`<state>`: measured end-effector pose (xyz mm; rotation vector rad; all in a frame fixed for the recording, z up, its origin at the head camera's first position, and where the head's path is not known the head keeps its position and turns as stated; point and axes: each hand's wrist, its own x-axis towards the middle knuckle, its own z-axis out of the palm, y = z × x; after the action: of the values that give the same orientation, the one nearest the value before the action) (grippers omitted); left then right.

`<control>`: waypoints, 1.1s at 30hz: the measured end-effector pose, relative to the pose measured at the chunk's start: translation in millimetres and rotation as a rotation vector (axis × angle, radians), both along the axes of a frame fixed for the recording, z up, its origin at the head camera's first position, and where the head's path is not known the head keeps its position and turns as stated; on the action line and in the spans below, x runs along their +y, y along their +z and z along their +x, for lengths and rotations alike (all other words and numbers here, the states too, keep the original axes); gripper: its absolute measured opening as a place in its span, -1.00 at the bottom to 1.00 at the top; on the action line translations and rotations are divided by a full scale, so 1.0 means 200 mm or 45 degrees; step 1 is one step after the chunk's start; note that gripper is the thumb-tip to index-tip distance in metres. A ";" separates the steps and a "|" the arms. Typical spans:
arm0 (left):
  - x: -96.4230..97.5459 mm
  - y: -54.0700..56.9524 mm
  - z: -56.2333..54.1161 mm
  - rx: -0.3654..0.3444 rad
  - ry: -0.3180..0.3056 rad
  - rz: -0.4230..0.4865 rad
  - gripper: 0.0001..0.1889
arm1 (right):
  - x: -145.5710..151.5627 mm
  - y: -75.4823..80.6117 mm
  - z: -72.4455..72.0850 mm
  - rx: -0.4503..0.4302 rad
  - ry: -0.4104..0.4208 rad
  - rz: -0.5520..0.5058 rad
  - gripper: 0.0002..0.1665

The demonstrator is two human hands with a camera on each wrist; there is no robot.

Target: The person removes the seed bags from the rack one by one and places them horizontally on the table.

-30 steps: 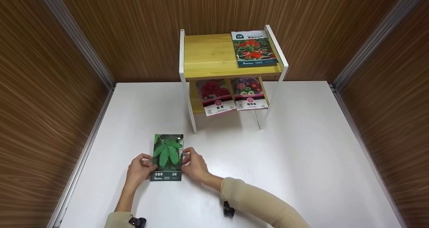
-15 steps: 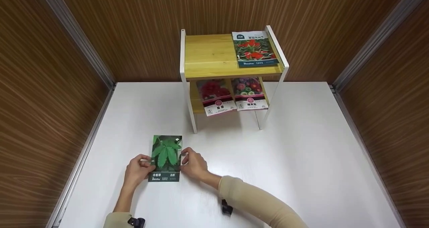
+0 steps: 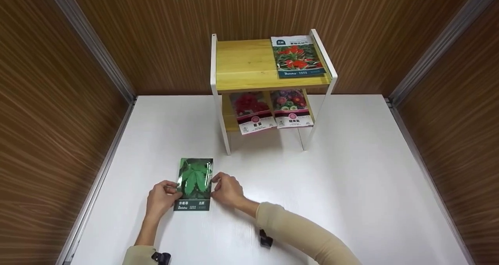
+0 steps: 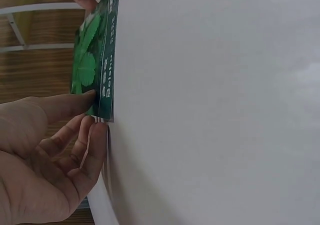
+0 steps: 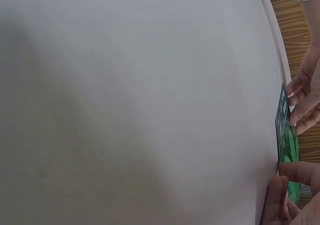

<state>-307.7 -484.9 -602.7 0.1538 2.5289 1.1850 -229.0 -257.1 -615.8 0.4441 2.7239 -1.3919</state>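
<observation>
A green seed packet [image 3: 193, 185] with a leaf picture lies face up over the white table, its dark printed band toward the person. My left hand [image 3: 161, 198] pinches its left edge, and in the left wrist view the thumb [image 4: 75, 105] lies on the face with the fingers curled beneath. On the opposite edge, my right hand [image 3: 228, 191] pinches the packet between thumb and fingers. The right wrist view shows both hands at the packet [image 5: 285, 130], low against the table. Whether its underside touches the table cannot be told.
A small two-tier wooden shelf [image 3: 243, 62] with white side frames stands behind the hands. A red-flower packet [image 3: 297, 58] lies on its top right. Below lie a crimson-flower packet [image 3: 253, 113] and a mixed-flower packet [image 3: 291, 109], overhanging the front edge. Brown wood-grain walls enclose the table.
The green packet and both hands shift slightly left, then back right. Glare on the packet's face has grown, so its surface angle has changed a little. Both hands keep their hold.
</observation>
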 end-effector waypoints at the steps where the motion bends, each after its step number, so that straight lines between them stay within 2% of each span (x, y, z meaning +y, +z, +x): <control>1: 0.00 0.00 0.00 0.023 -0.007 -0.018 -0.66 | 0.00 0.00 0.00 -0.001 0.003 -0.009 -0.57; 7: 0.01 0.00 0.01 0.130 -0.017 -0.085 -0.69 | 0.02 -0.01 0.00 0.023 0.035 -0.060 -0.63; 17: 0.11 0.07 0.06 0.214 0.031 -0.054 -0.68 | 0.10 0.02 0.03 0.101 0.024 -0.132 -0.68; 23: 0.21 0.12 0.09 0.224 0.024 0.059 -0.73 | 0.19 0.08 0.06 0.161 0.008 -0.164 -0.65; 28: 0.31 0.18 0.12 0.206 0.010 0.164 -0.74 | 0.27 0.14 0.07 0.238 0.016 -0.123 -0.65; 33: 0.40 0.27 0.14 0.161 -0.001 0.348 -0.68 | 0.34 0.20 0.09 0.328 0.022 -0.044 -0.69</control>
<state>-280.5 -404.7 -549.2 0.3054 2.4584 1.5628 -211.3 -188.4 -576.5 0.2540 2.8864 -1.5910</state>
